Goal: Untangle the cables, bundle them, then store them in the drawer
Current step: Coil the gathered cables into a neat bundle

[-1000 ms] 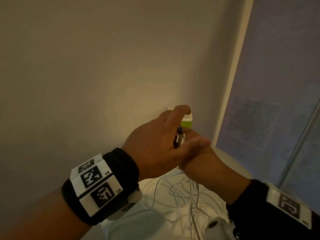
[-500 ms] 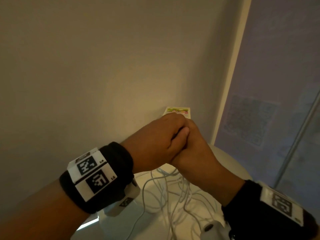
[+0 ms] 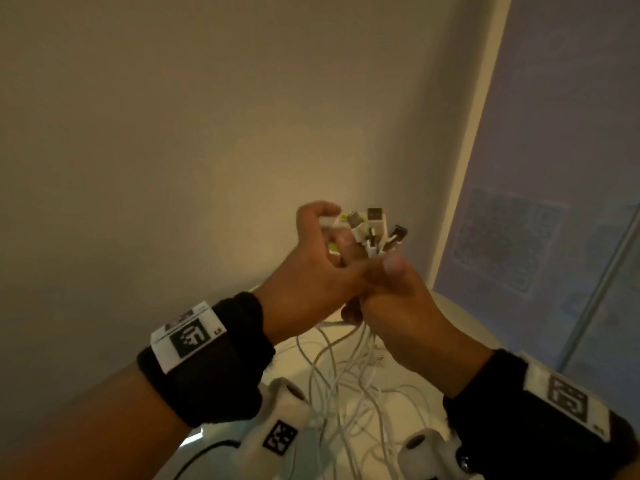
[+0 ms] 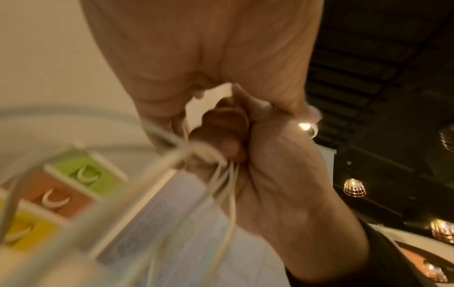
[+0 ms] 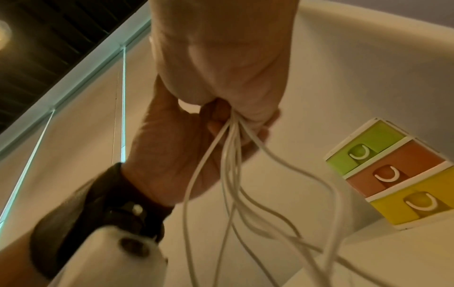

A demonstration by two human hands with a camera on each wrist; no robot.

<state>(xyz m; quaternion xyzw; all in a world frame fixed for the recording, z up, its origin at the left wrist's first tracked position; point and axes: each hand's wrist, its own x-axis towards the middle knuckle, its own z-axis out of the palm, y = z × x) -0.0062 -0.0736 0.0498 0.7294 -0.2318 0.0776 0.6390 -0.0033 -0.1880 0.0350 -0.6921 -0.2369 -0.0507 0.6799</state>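
At centre frame the right hand (image 3: pixel 398 306) is fisting around the white cables (image 3: pixel 349 382), plug ends (image 3: pixel 375 230) sticking up above it, strands hanging below. The left hand (image 3: pixel 311 271) is pinching one plug. The drawer unit (image 5: pixel 390 174) is sitting at right.

Black wristbands (image 3: pixel 221 368) with white square-code tags (image 3: pixel 188 336); white wrist cameras (image 3: pixel 277 434) beneath, bare forearms.

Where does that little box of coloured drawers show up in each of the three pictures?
Head view: the drawer box is almost hidden behind the hands, only slivers of green showing.
Left wrist view: lower left, blurred, behind the white cables.
Right wrist view: right edge, all three drawers clear.
Shared landmark: the cables gripped in the right hand.
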